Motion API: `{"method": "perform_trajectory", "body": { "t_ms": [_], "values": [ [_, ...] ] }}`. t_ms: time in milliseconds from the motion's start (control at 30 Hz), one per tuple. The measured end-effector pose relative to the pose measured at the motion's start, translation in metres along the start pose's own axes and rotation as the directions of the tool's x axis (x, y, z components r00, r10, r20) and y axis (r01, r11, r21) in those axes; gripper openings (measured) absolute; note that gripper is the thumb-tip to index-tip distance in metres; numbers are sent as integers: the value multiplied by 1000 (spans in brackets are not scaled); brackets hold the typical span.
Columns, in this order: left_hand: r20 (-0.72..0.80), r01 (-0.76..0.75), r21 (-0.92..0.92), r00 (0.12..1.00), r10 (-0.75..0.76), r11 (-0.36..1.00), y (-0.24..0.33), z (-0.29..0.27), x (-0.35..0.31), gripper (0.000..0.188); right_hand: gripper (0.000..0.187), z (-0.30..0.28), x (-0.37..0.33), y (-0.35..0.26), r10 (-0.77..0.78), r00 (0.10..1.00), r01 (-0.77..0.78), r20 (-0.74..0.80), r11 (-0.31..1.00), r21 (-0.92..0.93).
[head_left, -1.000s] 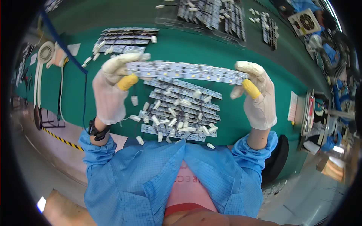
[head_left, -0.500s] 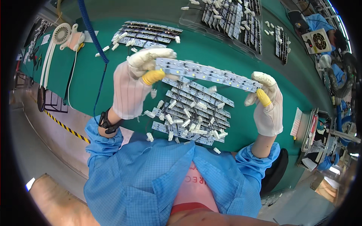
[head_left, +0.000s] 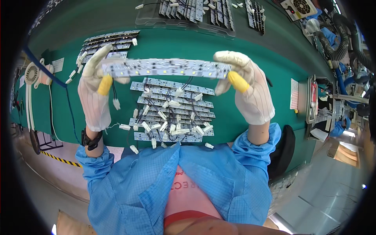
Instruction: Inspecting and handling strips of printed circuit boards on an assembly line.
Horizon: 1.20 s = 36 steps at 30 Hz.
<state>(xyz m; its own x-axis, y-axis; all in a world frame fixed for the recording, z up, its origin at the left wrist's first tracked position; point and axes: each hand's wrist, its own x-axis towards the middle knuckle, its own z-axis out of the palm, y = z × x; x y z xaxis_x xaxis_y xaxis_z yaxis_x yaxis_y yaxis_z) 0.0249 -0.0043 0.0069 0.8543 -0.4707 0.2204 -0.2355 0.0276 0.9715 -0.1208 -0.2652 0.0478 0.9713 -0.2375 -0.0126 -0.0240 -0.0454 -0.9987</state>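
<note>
Between my two gloved hands an LED circuit board strip (head_left: pixel 166 68) is held up, its component side facing me, slightly blurred. My left hand (head_left: pixel 98 78) pinches the left end, with a yellow-covered thumb on the front. At the right end my right hand (head_left: pixel 243 80) grips likewise, thumb in front and fingers behind. A white connector (head_left: pixel 116 103) dangles on dark wires near my left hand. Below the held strip, a stack of similar LED strips (head_left: pixel 176 103) lies on the green mat, with several white plug connectors on wires over its near part.
At the back left lies another group of LED strips (head_left: pixel 111 39). A clear plastic tray (head_left: pixel 188 26) full of strips stands at the back, with more strips (head_left: pixel 255 17) to its right. A small fan (head_left: pixel 33 73) and a blue coiled cable (head_left: pixel 43 69) are at left.
The view has turned, so the bench appears shifted left. The held strip has gone from sloping down to the right to nearly level; both hands still hold its ends.
</note>
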Motion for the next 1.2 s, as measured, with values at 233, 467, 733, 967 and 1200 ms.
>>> {"method": "perform_trajectory", "body": {
  "t_ms": [233, 467, 733, 967, 1200],
  "values": [
    [175, -103, -50, 978, 110, 993, -10, -1, 0, 34, 52, -18, 7, 26, 5, 1000, -6, -23, 999, -32],
    [-12, -40, 412, 999, 49, 910, -18, 0, 0, 18, 63, -17, -2, 20, 5, 1000, -5, -14, 999, -38],
    [-121, 176, 153, 980, -158, 972, -22, 3, 4, 32, 56, -14, 7, 21, -140, 988, 149, 63, 975, -163],
    [178, -315, 805, 936, 302, 503, -29, -16, -7, 29, 49, -26, 10, 49, 30, 989, -78, 147, 940, 332],
    [312, 171, -645, 948, 53, 745, -12, 8, -3, 44, 56, -8, 14, 34, 138, 987, -157, 80, 929, 335]
  ]
}}
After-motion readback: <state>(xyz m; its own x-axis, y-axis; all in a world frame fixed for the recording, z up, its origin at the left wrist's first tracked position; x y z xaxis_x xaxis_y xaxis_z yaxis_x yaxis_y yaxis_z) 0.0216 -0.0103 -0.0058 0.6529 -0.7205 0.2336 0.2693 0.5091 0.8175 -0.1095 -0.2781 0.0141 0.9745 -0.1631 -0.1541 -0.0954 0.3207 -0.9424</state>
